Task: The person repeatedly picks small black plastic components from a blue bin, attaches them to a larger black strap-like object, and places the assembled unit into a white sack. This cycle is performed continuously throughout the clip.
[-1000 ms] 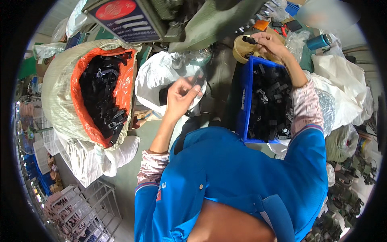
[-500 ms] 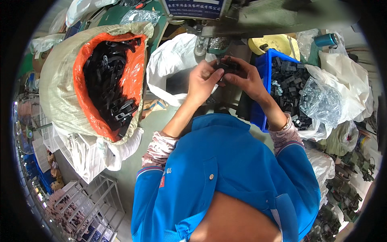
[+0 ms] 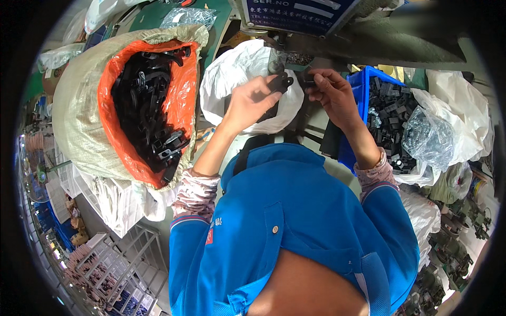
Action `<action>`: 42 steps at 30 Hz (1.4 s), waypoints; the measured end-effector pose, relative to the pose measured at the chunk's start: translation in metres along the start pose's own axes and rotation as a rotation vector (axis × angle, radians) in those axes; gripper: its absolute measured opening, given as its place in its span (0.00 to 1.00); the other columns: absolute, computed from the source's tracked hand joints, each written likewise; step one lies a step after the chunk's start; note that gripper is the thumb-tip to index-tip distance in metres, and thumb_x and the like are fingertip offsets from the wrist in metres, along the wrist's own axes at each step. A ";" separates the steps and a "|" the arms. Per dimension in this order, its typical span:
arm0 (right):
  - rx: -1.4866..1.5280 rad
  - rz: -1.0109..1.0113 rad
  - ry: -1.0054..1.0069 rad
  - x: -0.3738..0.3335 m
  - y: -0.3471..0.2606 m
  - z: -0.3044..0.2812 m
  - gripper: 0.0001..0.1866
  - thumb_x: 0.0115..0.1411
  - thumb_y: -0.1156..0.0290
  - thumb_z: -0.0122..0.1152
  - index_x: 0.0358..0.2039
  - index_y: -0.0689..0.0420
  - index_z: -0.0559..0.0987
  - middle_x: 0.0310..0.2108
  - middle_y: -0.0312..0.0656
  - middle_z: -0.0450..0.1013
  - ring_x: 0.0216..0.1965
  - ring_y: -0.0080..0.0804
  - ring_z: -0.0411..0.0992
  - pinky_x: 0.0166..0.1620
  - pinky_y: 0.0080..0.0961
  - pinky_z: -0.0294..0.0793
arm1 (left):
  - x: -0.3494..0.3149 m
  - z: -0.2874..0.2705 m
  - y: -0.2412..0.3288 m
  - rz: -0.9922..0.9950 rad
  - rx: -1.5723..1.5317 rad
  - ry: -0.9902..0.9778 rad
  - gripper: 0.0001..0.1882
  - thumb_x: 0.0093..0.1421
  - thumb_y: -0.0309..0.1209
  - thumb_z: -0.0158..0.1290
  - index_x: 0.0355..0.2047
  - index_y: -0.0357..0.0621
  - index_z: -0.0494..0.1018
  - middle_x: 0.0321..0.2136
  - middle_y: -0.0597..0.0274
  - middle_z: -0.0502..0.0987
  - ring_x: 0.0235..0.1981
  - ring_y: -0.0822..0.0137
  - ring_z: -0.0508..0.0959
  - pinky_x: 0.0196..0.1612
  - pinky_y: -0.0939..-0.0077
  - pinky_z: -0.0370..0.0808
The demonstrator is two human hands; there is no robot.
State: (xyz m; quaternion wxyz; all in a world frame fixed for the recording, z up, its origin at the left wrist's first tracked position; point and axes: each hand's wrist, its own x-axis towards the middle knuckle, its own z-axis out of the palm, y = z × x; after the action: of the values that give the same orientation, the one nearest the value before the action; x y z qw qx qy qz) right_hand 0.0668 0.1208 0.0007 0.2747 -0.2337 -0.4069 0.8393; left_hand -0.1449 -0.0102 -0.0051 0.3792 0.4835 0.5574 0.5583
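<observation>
Black part [image 3: 281,82] in the left hand [image 3: 250,103], head view, over the white bag [image 3: 215,80]
Left thumb and fingers are clamped on the part, its rounded end poking out toward the right hand [image 3: 336,95]; the right thumb and fingertips pinch a smaller dark piece [image 3: 307,80], apart from the part; the blue bin [image 3: 359,95] lies to the right of that hand; a loose pinch could let the part slip, probably into the bag; a knock against the machine [image 3: 379,45] could jar either hand; the dark piece's outline melts into the shadow behind; the left fingers hide much of the part; the bag's contents are mostly covered; the machine is cut off above.
</observation>
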 end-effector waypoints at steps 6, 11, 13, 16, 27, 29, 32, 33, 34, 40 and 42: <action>-0.356 -0.029 0.025 0.002 -0.003 0.022 0.16 0.65 0.74 0.57 0.52 0.65 0.75 0.40 0.45 0.78 0.39 0.29 0.79 0.45 0.26 0.81 | 0.004 -0.018 0.000 0.079 0.128 -0.071 0.11 0.55 0.23 0.61 0.24 0.37 0.67 0.46 0.48 0.80 0.43 0.64 0.81 0.44 0.73 0.76; -0.625 -0.098 0.032 0.007 -0.002 0.028 0.16 0.64 0.71 0.61 0.49 0.65 0.77 0.35 0.48 0.79 0.36 0.29 0.79 0.42 0.26 0.80 | 0.007 -0.031 0.005 0.135 0.190 -0.122 0.07 0.53 0.24 0.61 0.30 0.38 0.73 0.43 0.48 0.81 0.40 0.59 0.83 0.41 0.72 0.78; -0.709 -0.116 0.012 0.009 -0.005 0.033 0.15 0.64 0.70 0.60 0.49 0.65 0.77 0.35 0.48 0.79 0.36 0.29 0.80 0.41 0.26 0.80 | 0.010 -0.033 0.012 0.134 0.297 -0.165 0.08 0.53 0.22 0.61 0.25 0.36 0.71 0.45 0.49 0.81 0.39 0.62 0.83 0.41 0.73 0.78; -0.768 -0.162 -0.017 0.013 -0.004 0.044 0.15 0.64 0.72 0.60 0.48 0.65 0.77 0.35 0.48 0.79 0.36 0.30 0.80 0.39 0.26 0.81 | 0.016 -0.038 0.015 0.202 0.379 -0.190 0.07 0.53 0.22 0.61 0.25 0.35 0.73 0.45 0.51 0.81 0.36 0.61 0.83 0.39 0.73 0.78; -1.025 -0.581 0.029 0.037 -0.002 0.051 0.13 0.61 0.77 0.62 0.46 0.63 0.78 0.37 0.48 0.79 0.36 0.32 0.81 0.39 0.26 0.82 | 0.066 -0.063 0.042 0.624 0.670 -0.245 0.10 0.50 0.27 0.63 0.29 0.33 0.77 0.38 0.49 0.81 0.29 0.53 0.81 0.33 0.66 0.77; -0.972 -0.564 0.028 0.039 -0.001 0.052 0.11 0.61 0.78 0.61 0.45 0.64 0.77 0.36 0.49 0.79 0.36 0.32 0.81 0.39 0.26 0.82 | 0.072 -0.065 0.038 0.583 0.685 -0.272 0.12 0.51 0.28 0.63 0.34 0.34 0.77 0.33 0.49 0.80 0.30 0.52 0.81 0.32 0.65 0.76; -0.847 -0.485 0.049 0.044 0.010 0.040 0.09 0.62 0.78 0.60 0.43 0.65 0.76 0.35 0.50 0.79 0.35 0.32 0.80 0.39 0.27 0.83 | 0.078 -0.066 0.030 0.440 0.706 -0.354 0.13 0.52 0.29 0.62 0.38 0.37 0.77 0.28 0.51 0.78 0.28 0.51 0.79 0.30 0.64 0.75; -0.796 -0.452 0.056 0.047 0.016 0.035 0.09 0.62 0.78 0.59 0.43 0.65 0.76 0.35 0.50 0.78 0.35 0.32 0.80 0.39 0.27 0.83 | 0.081 -0.063 0.024 0.420 0.671 -0.362 0.14 0.53 0.30 0.62 0.39 0.39 0.77 0.26 0.51 0.77 0.27 0.50 0.78 0.29 0.64 0.74; -0.764 -0.373 0.043 0.053 0.018 0.029 0.08 0.63 0.78 0.59 0.42 0.65 0.76 0.33 0.50 0.78 0.34 0.32 0.80 0.38 0.28 0.83 | 0.081 -0.061 0.021 0.399 0.636 -0.371 0.14 0.53 0.30 0.62 0.40 0.40 0.77 0.24 0.52 0.76 0.26 0.50 0.77 0.28 0.65 0.73; -0.847 -0.288 0.082 0.055 0.006 0.033 0.08 0.63 0.76 0.60 0.40 0.66 0.77 0.29 0.45 0.79 0.29 0.27 0.79 0.33 0.23 0.80 | 0.094 -0.067 0.029 0.241 0.692 -0.455 0.13 0.54 0.33 0.63 0.36 0.41 0.76 0.21 0.53 0.71 0.21 0.55 0.70 0.29 0.69 0.70; -0.821 -0.282 0.082 0.051 0.007 0.035 0.08 0.63 0.75 0.60 0.40 0.66 0.78 0.29 0.45 0.78 0.28 0.27 0.78 0.33 0.23 0.80 | 0.086 -0.072 0.028 0.235 0.634 -0.439 0.12 0.54 0.33 0.63 0.34 0.40 0.76 0.21 0.54 0.73 0.20 0.57 0.69 0.29 0.70 0.70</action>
State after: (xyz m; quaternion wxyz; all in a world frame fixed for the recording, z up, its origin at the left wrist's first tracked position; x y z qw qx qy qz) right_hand 0.0053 0.1313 0.0063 0.2868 -0.2987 -0.7237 0.5521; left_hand -0.2317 0.0518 0.0385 0.2552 0.7446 0.5487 0.2818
